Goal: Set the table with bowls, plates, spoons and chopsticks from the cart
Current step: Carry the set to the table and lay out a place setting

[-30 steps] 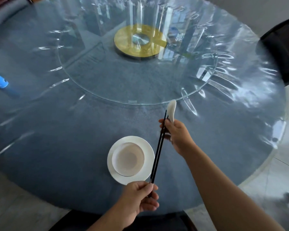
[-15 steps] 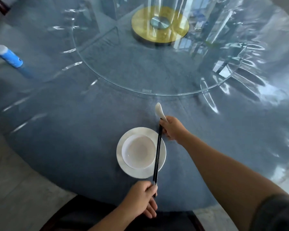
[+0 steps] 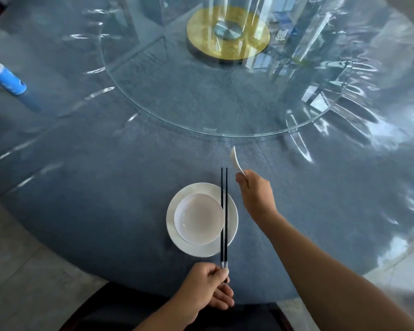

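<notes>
A white bowl [image 3: 197, 218] sits in a white plate [image 3: 232, 222] near the front edge of the round table. A pair of black chopsticks [image 3: 224, 187] lies lengthwise over the plate's right side, pointing away from me. My left hand [image 3: 207, 289] pinches their near silver ends just below the plate. My right hand [image 3: 256, 193], to the right of the plate, holds a white ceramic spoon [image 3: 235, 161] by its handle, bowl end raised and pointing away.
The table is covered by a blue cloth [image 3: 105, 187] under clear plastic. A glass turntable [image 3: 225, 103] on a gold hub [image 3: 227, 32] fills the centre. A blue cylinder [image 3: 6, 77] lies at the far left. A dark chair [image 3: 129, 311] stands below me.
My right hand has let go of the chopsticks and moved right with the spoon. The chopsticks have come down across the plate's right side, still gripped by my left hand.
</notes>
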### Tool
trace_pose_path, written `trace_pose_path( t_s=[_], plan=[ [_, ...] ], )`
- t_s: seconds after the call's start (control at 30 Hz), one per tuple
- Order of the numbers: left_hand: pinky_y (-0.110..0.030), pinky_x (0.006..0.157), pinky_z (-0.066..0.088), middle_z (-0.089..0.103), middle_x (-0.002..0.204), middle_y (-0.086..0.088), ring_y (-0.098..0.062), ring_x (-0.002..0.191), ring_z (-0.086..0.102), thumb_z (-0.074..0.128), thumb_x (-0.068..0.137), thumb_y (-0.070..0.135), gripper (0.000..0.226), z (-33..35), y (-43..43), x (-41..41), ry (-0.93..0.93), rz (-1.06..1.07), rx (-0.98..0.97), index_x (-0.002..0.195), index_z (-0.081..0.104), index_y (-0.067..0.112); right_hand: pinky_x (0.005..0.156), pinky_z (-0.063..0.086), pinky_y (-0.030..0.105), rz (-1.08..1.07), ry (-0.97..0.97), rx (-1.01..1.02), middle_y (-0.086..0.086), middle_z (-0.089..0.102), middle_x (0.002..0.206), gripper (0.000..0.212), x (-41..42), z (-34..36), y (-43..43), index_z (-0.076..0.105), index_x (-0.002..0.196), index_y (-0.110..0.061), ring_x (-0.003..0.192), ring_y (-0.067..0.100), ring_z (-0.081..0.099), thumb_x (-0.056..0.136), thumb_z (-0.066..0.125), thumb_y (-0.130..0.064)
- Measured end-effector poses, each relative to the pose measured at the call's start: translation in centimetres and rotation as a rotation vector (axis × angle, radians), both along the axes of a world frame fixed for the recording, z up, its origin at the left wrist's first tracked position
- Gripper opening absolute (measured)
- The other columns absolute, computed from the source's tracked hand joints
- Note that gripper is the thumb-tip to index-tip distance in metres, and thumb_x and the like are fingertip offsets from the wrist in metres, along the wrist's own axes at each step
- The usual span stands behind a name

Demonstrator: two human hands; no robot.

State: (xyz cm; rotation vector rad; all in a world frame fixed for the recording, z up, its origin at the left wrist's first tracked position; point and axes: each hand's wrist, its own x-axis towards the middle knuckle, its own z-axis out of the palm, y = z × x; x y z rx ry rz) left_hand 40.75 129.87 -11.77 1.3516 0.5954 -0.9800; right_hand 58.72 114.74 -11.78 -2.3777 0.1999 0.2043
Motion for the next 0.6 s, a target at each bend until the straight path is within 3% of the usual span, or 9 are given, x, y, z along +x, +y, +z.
trace_pose_path(
  t_s=[0.13, 0.27, 0.33, 0.43, 0.53, 0.6],
  plan=[
    [-0.032, 0.056, 0.059, 0.074, 0.074, -0.016, -0.034, 0.071, 0.075, 0.059, 0.098, 0.033, 0.035, -0.1, 0.2, -0.1, 0.001, -0.001, -0.015, 0.092, 0.064, -0.001, 0.049, 0.031, 0.032, -0.009, -0.044, -0.009, -0.005, 0.041, 0.052, 0.043, -2.4, 1.7, -0.7, 0.038, 0.065, -0.014, 0.052, 0.017, 0.037, 0.093, 0.06, -0.039],
    [-0.032, 0.054, 0.059, 0.073, 0.072, -0.014, -0.032, 0.068, 0.075, 0.06, 0.097, 0.036, 0.037, 0.6, 1.1, -0.5, 0.013, -0.012, 0.007, 0.094, 0.063, -0.001, 0.053, 0.031, 0.031, -0.033, 0.039, 0.285, -0.007, 0.042, 0.056, 0.039, -5.0, 3.2, -1.5, 0.066, 0.074, -0.014, 0.052, 0.011, 0.038, 0.091, 0.041, -0.039],
    [-0.031, 0.047, 0.054, 0.07, 0.064, -0.01, -0.028, 0.057, 0.07, 0.058, 0.098, 0.032, 0.033, 0.9, 2.3, -0.5, -0.039, -0.011, 0.085, 0.092, 0.062, 0.0, 0.053, 0.029, 0.032, 0.017, 0.103, 0.401, -0.007, 0.038, 0.057, 0.038, -5.5, 3.7, -1.8, 0.07, 0.083, -0.008, 0.054, 0.011, 0.036, 0.082, 0.038, -0.028],
    [-0.028, 0.039, 0.042, 0.06, 0.053, -0.007, -0.019, 0.039, 0.055, 0.055, 0.1, 0.023, 0.024, 1.1, 5.4, 0.6, -0.275, 0.163, 0.376, 0.085, 0.061, 0.005, 0.054, 0.03, 0.033, 0.159, 0.196, 0.483, -0.008, 0.037, 0.057, 0.038, -5.5, 4.3, -1.8, 0.068, 0.093, 0.0, 0.055, 0.012, 0.035, 0.08, 0.04, -0.021],
    [-0.029, 0.038, 0.045, 0.064, 0.079, -0.004, -0.017, 0.042, 0.058, 0.053, 0.101, 0.023, 0.003, 2.1, 8.0, 3.1, -0.463, 0.393, 0.505, 0.101, 0.056, 0.021, 0.058, 0.041, 0.027, 0.338, 0.227, 0.41, -0.012, 0.043, 0.057, 0.034, -5.3, 4.5, -1.3, 0.074, 0.106, -0.032, 0.057, 0.008, 0.042, 0.098, 0.046, -0.013],
    [-0.032, 0.045, 0.053, 0.063, 0.101, 0.002, -0.02, 0.058, 0.07, 0.056, 0.1, 0.023, 0.025, 2.6, 8.5, 4.9, -0.488, 0.337, 0.439, 0.122, 0.049, 0.034, 0.065, 0.043, 0.024, 0.428, 0.265, 0.318, -0.015, 0.047, 0.06, 0.035, -5.0, 4.2, -1.4, 0.068, 0.121, -0.033, 0.06, 0.005, 0.044, 0.102, 0.048, -0.012]
  ],
)
